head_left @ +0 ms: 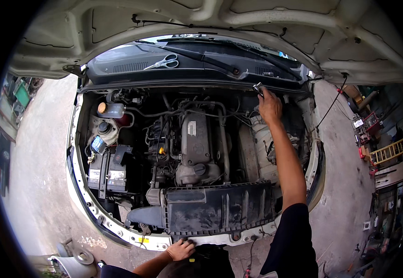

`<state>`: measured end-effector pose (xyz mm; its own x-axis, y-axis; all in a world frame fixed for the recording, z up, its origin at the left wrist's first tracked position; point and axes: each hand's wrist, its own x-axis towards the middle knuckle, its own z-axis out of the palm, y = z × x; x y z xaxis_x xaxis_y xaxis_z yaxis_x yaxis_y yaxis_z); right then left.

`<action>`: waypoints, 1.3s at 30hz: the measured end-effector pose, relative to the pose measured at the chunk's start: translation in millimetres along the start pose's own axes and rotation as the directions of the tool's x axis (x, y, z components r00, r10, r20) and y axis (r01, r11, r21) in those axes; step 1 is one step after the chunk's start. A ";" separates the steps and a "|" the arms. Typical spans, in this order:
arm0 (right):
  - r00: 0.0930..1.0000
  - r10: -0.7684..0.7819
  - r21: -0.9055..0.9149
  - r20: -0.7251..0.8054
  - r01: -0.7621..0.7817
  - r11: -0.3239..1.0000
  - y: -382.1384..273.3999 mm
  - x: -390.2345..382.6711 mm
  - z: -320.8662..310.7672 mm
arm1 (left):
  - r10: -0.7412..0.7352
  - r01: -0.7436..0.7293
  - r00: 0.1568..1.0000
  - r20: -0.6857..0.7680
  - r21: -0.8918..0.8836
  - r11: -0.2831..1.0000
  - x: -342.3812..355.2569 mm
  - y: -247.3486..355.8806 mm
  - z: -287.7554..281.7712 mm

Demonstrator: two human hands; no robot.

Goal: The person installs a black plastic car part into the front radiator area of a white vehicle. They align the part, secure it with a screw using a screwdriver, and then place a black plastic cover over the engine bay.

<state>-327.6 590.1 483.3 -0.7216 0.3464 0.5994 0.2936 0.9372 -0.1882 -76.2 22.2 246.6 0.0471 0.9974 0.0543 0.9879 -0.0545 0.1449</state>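
Over the back right of the open engine bay, my right hand [270, 107] is closed around a small chrome tool [257, 87], which looks like a ratchet. Its shiny head sticks out past my fingers near the base of the windshield; my grip hides the rest. My left hand [181, 249] leans on the white front crossmember [157, 242], fingers laid over its edge and holding nothing. Between my arms lies the black air filter housing [217, 208]. Behind it stands the engine with its grey cover [196, 139] and dark oil cap [199, 169].
Overhead hangs the raised hood [257, 18], with a thin prop rod [333, 102] at right. Scissors [166, 61] lie on the cowl below the windshield. The battery [111, 171] and a fluid reservoir [113, 110] sit at left. A yellow ladder [393, 147] is among clutter at far right.
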 end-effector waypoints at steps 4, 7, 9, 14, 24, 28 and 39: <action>0.988 -0.082 -0.194 0.128 0.106 0.975 21.7 85.4 36.8 | -0.053 0.052 0.997 -0.047 -0.029 0.998 -5.6 6.3 9.8; 0.978 -0.086 -0.279 0.189 0.137 0.950 25.9 126.1 46.7 | -0.051 0.052 0.997 -0.052 0.025 0.998 -1.9 3.2 9.9; 0.973 -0.090 -0.286 0.212 0.150 0.946 30.6 144.4 56.3 | -0.062 0.063 0.997 -0.042 0.011 0.998 -1.6 2.0 13.1; 0.983 0.088 -0.156 0.163 -0.062 0.986 50.5 168.8 69.1 | -0.110 0.111 0.993 -0.045 0.035 0.993 -2.6 16.8 13.7; 0.809 0.315 -0.309 0.496 -0.175 0.935 129.4 185.4 78.8 | -0.094 0.094 0.995 -0.023 -0.011 0.996 1.2 10.5 12.8; 0.867 0.255 -0.463 0.428 -0.032 0.886 88.3 166.7 52.4 | -0.093 0.093 0.995 -0.036 -0.004 0.996 6.0 11.3 8.5; 0.873 0.132 0.580 0.470 -0.418 0.699 5.6 -105.6 -53.9 | -0.060 0.058 0.997 -0.040 -0.038 0.998 -2.8 9.5 7.6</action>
<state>-215.9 556.6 460.9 -0.8855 0.4451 0.1331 0.1430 0.5337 -0.8335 -65.9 19.2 240.3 -0.0178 0.9962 0.0850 0.9826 0.0017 0.1855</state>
